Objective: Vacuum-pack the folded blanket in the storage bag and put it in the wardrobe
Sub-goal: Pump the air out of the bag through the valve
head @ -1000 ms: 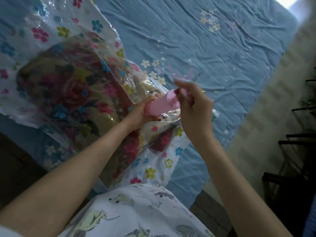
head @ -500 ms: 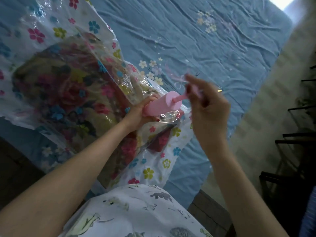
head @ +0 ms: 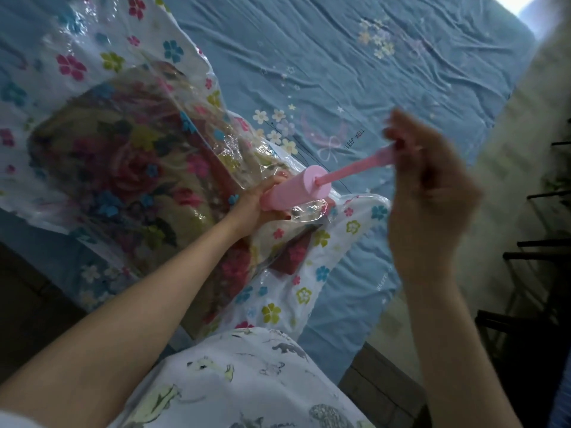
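1. Head view, looking down over the person's own arms onto a bed covered by a wrinkled blue sheet [head: 340,57] printed with small flowers and a bow.
2. The storage bag [head: 92,54], clear plastic with bright printed flowers, lies on the near-left part of the bed, one edge hanging off the side.
3. Inside it sits the folded blanket [head: 123,168], a dark rose pattern showing through the plastic, which is crinkled loosely over it.
4. A pink hand pump [head: 296,189] stands tilted on the bag's near-right part, its lower end against the plastic.
5. The left hand [head: 256,208] is wrapped around the pump's barrel low down, fingers curled about it.
6. The pump's thin pink rod [head: 355,169] is drawn well out of the barrel, slanting up to the right.
7. The right hand [head: 429,193] is blurred; its fingers seem to be closed around the handle at the rod's top end.
8. A white garment [head: 247,381] with animal drawings fills the bottom of the view.
9. A dark metal rack [head: 543,248] stands off the bed's right side.
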